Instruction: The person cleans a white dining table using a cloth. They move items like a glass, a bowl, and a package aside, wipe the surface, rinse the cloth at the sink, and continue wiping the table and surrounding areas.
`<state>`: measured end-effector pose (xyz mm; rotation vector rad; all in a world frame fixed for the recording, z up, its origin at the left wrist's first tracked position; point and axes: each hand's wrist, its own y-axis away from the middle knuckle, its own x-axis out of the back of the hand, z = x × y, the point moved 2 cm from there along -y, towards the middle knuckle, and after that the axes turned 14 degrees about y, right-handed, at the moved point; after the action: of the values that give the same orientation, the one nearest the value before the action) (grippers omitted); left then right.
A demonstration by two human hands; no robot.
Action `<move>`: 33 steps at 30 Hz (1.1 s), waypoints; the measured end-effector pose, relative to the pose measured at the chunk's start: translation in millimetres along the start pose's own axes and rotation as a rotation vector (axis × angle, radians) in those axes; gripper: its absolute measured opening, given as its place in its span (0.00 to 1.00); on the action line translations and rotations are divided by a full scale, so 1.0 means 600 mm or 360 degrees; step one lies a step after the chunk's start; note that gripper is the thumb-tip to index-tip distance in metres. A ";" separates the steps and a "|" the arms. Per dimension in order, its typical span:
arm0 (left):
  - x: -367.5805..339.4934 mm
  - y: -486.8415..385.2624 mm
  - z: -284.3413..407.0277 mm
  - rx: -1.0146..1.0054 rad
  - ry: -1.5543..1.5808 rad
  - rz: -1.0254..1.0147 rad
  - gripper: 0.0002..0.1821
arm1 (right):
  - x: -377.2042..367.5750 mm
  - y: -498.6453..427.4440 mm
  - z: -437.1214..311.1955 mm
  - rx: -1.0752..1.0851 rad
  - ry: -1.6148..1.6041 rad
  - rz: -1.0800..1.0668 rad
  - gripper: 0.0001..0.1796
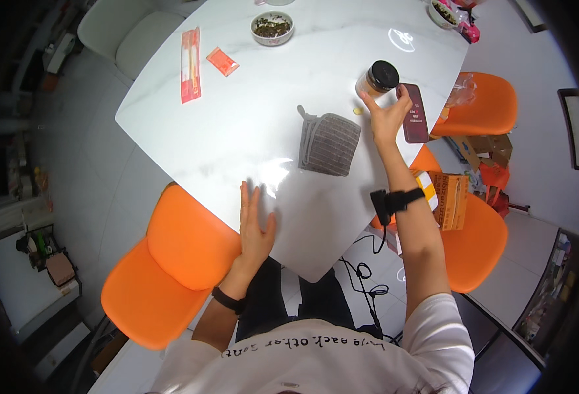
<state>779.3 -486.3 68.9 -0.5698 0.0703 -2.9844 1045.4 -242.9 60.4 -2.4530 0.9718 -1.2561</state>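
My right hand [387, 114] reaches over the table's right side, thumb and fingers spread just below a glass jar with a black lid [384, 75]. The thumb appears to meet the jar's lower side; a firm grip cannot be made out. Beside that hand, at its right, lies a dark red phone [415, 115], partly behind the fingers. A small yellow item [358, 111] is left of the thumb. Further left lies a folded grey striped cloth [330, 144] with a loop. My left hand [256, 229] rests at the near left table edge, fingers extended, holding nothing.
On the white marbled table [220, 143] are a bowl of dark leafy bits [272, 28], a small red packet [222, 61], a long red-and-clear packet [190, 65] and a second bowl [442, 14]. Orange chairs [191, 241] flank the table; black cables [368, 290] lie on the floor.
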 end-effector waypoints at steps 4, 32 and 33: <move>-0.007 -0.022 0.026 -0.0103 0.0099 -0.0015 0.34 | -0.055 -0.045 0.022 -0.0236 -0.0362 -0.0433 0.37; 0.003 -0.048 0.361 -0.0541 0.0556 -0.0426 0.22 | 0.377 0.216 -0.209 0.0237 -0.1098 -0.1523 0.36; 0.002 -0.044 0.370 -0.0560 0.0495 -0.0287 0.22 | 0.381 0.217 -0.213 0.0134 -0.1008 -0.1459 0.36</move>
<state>857.8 -466.2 276.9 -0.1362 0.6081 -3.2305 980.6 -476.1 224.3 -2.9890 -0.4062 -0.5285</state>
